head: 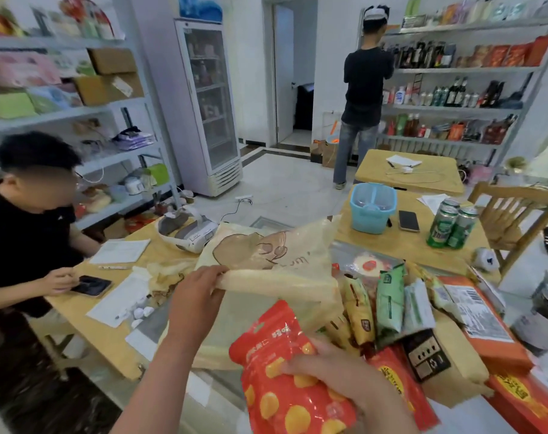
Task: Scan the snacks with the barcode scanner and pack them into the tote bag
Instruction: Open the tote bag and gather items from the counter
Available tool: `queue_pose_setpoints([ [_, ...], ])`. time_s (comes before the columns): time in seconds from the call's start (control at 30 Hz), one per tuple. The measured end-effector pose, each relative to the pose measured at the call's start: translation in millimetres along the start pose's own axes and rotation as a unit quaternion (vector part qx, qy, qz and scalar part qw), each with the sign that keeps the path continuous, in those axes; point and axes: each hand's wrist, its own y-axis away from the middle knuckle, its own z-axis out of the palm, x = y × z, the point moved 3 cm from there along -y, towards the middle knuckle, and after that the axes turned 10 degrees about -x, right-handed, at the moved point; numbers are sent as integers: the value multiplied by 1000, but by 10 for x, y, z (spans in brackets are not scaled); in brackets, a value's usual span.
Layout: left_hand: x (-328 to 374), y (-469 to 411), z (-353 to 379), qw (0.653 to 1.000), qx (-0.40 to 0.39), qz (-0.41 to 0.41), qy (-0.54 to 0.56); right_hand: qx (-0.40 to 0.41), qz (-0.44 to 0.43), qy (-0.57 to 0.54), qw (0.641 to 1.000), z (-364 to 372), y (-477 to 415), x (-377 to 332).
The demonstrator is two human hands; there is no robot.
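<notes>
Presently my left hand (200, 297) pinches the tote bag (266, 255) by its rim to hold the mouth open, while my right hand (338, 369) grips the red snack packet (275, 349) just below it, apparently for packing, with other snacks (388, 300) piled beside on the surface (404, 244).

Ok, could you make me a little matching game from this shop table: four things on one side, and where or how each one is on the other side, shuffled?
Things:
1. tote bag
2. red snack pouch
3. drink cans
4. plastic tub

Descriptions:
A. light blue, open at the top
B. held in the right hand
C. standing upright near the wooden chair
D. edge gripped by the left hand

Pairs: 1-D, 2-B, 3-C, 4-A
</notes>
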Motion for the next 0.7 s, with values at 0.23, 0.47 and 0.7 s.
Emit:
queue_pose_setpoints([
  [0.23, 202, -480, -501, 999, 42, 34, 6, 231, -144, -302, 914, 106, -788, -302],
  [0.47, 408, -965, -884, 989, 11, 146, 16, 240, -109, -453, 852, 268, -1365, -446],
  [0.7, 161, -1201, -915, 972, -23, 198, 126, 337, -127, -465, 809, 328, -1965, -649],
])
